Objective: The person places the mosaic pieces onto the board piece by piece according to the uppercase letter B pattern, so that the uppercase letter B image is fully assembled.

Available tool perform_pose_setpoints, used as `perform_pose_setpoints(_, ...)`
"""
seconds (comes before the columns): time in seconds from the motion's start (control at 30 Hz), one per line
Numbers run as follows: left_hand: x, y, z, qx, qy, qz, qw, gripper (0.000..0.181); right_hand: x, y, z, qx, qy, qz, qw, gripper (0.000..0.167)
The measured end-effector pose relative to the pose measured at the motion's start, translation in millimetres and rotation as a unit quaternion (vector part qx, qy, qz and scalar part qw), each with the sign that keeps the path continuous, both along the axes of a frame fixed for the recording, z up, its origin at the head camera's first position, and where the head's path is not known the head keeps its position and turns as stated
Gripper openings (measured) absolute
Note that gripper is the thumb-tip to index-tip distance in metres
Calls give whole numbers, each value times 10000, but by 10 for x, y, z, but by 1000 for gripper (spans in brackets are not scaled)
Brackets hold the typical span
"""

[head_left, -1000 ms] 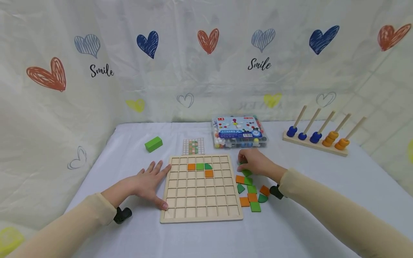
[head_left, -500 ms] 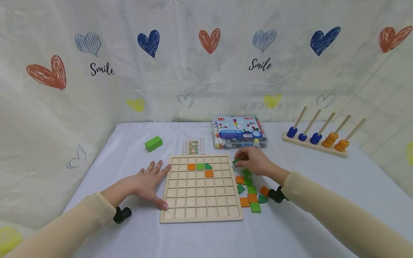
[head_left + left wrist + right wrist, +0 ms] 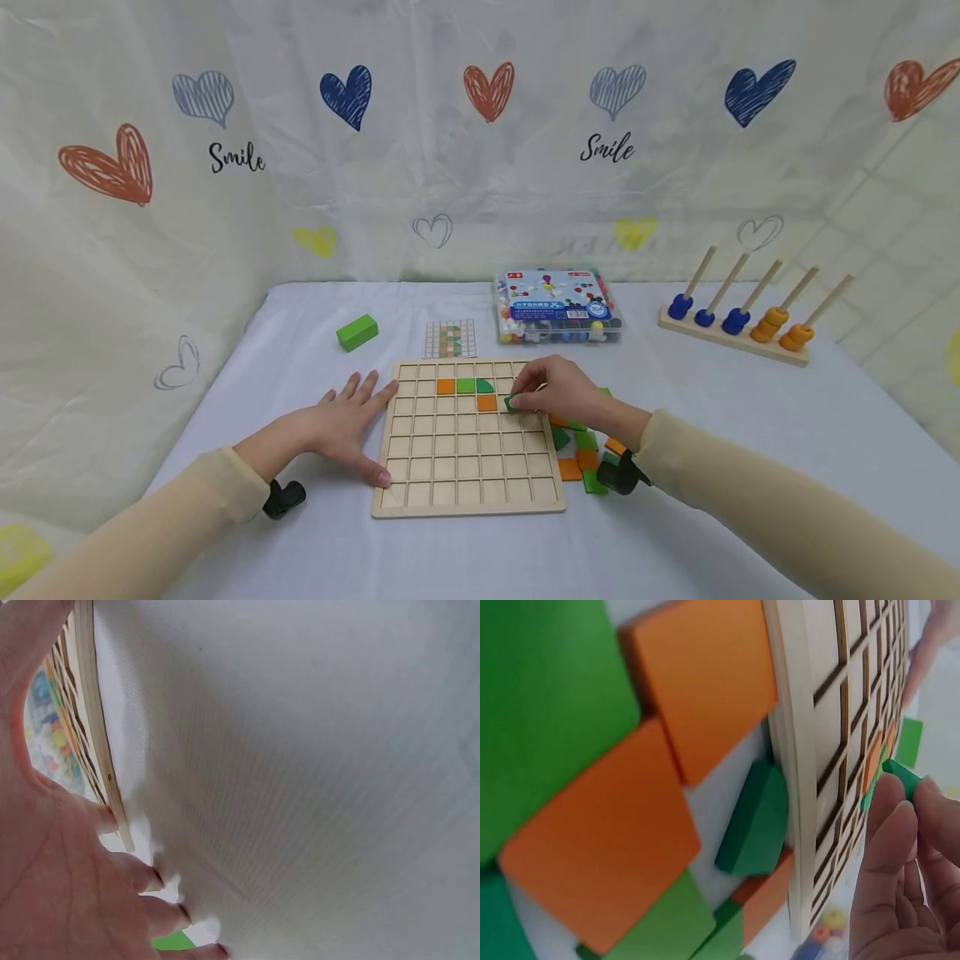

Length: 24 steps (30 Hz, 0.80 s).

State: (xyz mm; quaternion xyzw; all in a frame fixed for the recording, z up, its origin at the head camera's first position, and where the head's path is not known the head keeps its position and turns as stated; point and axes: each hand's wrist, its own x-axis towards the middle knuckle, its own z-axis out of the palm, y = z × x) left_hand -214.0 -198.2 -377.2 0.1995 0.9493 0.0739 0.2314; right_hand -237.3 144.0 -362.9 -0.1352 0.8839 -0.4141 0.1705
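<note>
A wooden grid board [image 3: 468, 450] lies on the white-covered table. In its upper rows sit an orange square tile [image 3: 446, 387], a light green square tile [image 3: 466, 386], a dark green quarter-round tile [image 3: 484, 386] and a second orange tile [image 3: 487, 403]. My right hand [image 3: 558, 390] pinches a dark green tile [image 3: 902, 776] between thumb and fingers over the board's upper right; its full outline is partly covered. With fingers spread, my left hand [image 3: 341, 429] rests at the board's left edge, thumb and fingertip touching the rim.
Loose orange and green tiles [image 3: 587, 460] lie right of the board, partly behind my right wrist. Behind it are a pattern card [image 3: 450, 339], a green block [image 3: 357, 332] and a clear plastic box [image 3: 558, 307]. A peg stand with rings [image 3: 735, 332] is at back right.
My right hand has lifted a dark green tile from the loose pieces and carried it left over the board. The left hand stays in place.
</note>
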Motion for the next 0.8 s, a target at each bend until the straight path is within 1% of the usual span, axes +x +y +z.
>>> perform_pose_setpoints(0.17, -4, -3, -3, -10, 20, 8, 10000, 141, 33, -110, -30, -244, -350, 98, 9990, 8)
perform_pose_setpoints(0.2, -4, -4, -4, -11, 20, 11, 10000, 141, 36, -133, -35, -258, -369, 146, 9989, 8)
perform_pose_setpoints(0.3, -2, -7, -10, -9, 17, 22, 10000, 140, 38, -210, -58, -181, -395, 207, 9988, 7)
perform_pose_setpoints(0.43, 2, -6, -19, -13, 19, 31, 10000, 140, 51, -301, -90, 25, -396, 153, 9991, 6)
perform_pose_setpoints(0.53, 4, -2, -23, -25, 27, 27, 10000, 140, 73, -351, -98, 278, -244, 114, 9992, 7)
perform_pose_setpoints(0.63, 3, 3, -24, -34, 14, 36, 10000, 140, 85, -385, -94, 629, 57, 144, 9979, 7)
perform_pose_setpoints(0.73, -1, 2, -28, -42, 8, 33, 10000, 140, 77, -403, -89, 916, 281, 240, 9951, 8)
perform_pose_setpoints(0.8, -3, 0, -28, -48, 13, 23, 10000, 140, 69, -409, -90, 1023, 381, 321, 9935, 8)
